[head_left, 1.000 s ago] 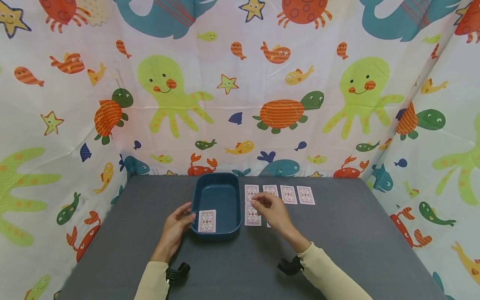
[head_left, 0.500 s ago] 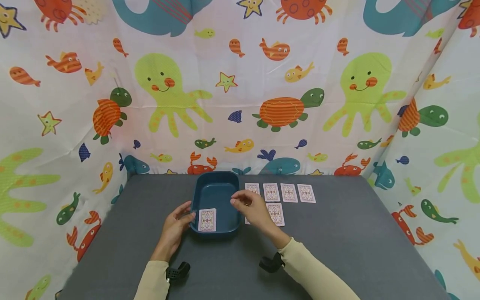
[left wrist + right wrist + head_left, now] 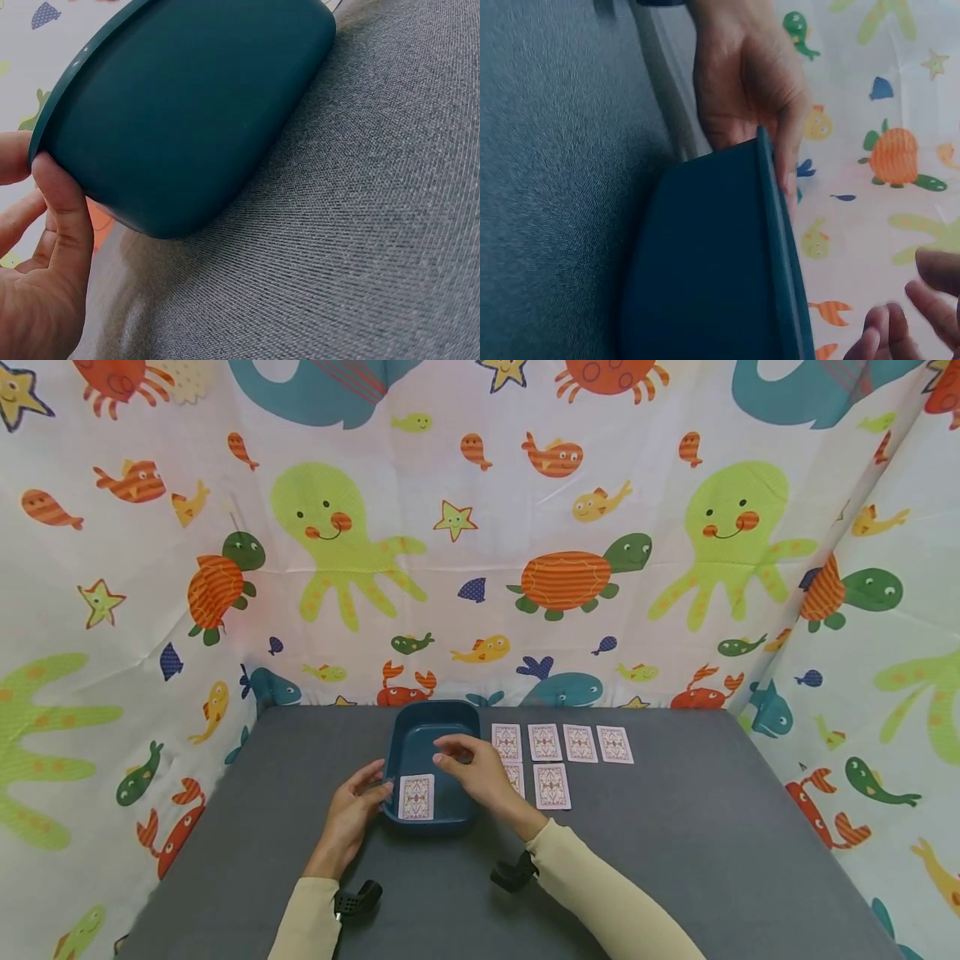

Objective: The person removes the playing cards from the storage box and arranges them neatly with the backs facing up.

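Note:
A dark teal plastic tub (image 3: 442,822) stands on the grey table. My left hand (image 3: 352,810) grips its left rim; in the left wrist view the thumb (image 3: 64,202) presses the outer wall near the rim. One playing card (image 3: 416,797), patterned back up, lies at the tub's near left. Over the tub's right side hovers my right hand (image 3: 480,772), fingers loosely bent, thumb apart, no object showing between them. It partly covers a face-down card (image 3: 514,775) beside the tub. Another card (image 3: 552,787) lies to its right.
Behind those two, a row of face-down cards (image 3: 544,742) runs right from the tub. A curtain (image 3: 450,610) printed with sea animals closes off the back and sides. Each wrist wears a black camera band (image 3: 358,900).
My right hand has moved left from above the cards to over the tub, uncovering cards on the table. The left hand keeps its hold on the rim.

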Motion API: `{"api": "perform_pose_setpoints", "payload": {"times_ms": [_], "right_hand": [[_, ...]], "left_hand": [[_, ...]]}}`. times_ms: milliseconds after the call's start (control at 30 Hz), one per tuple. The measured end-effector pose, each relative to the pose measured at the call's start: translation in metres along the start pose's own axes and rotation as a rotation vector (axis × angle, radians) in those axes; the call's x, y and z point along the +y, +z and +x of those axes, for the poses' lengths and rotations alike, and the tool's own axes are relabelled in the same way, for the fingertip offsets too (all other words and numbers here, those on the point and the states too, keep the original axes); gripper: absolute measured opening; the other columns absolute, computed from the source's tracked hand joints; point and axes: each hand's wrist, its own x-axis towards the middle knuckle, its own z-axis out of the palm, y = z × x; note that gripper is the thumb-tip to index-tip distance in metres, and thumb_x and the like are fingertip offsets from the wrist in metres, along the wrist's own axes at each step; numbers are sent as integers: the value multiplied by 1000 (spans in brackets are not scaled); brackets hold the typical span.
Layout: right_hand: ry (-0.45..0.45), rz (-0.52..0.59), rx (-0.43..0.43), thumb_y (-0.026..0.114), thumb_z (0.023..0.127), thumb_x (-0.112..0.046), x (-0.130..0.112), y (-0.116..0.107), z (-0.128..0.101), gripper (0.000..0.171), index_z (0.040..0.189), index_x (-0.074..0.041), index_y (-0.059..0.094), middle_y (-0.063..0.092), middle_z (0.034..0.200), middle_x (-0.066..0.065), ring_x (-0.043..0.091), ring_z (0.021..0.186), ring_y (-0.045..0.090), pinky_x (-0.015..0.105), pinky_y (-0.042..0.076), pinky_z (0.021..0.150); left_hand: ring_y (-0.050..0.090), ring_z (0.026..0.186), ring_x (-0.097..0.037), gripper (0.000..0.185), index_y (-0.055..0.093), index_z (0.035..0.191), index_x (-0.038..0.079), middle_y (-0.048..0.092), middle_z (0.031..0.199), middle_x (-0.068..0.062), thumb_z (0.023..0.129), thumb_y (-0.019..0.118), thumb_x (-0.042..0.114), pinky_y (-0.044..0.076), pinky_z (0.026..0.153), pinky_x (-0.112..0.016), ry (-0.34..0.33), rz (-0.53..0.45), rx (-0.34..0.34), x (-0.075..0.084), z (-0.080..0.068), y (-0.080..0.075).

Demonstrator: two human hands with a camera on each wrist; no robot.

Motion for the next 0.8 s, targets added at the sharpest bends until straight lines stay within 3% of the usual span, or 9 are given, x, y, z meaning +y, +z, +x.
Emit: {"api": "perform_pose_setpoints", "payload": {"times_ms": [333, 800], "right_hand": [[101, -89, 30, 71, 90, -29, 10, 20, 19, 27, 115, -20, 71, 68, 107, 1, 19, 96, 63, 29, 51, 75], [223, -173, -86, 79, 83, -28, 20, 37, 31, 40, 121, -19, 70, 67, 120, 11, 18, 98, 61, 33, 52, 78]], "left_hand": [[51, 116, -24, 49, 50, 142, 19, 47, 139, -10, 95, 63, 17, 41, 94, -36, -6, 3, -15, 1, 0, 2], [52, 106, -16, 52, 47, 145, 16, 45, 140, -12, 96, 63, 16, 43, 88, -32, -16, -17, -29, -1, 3, -1]]}}
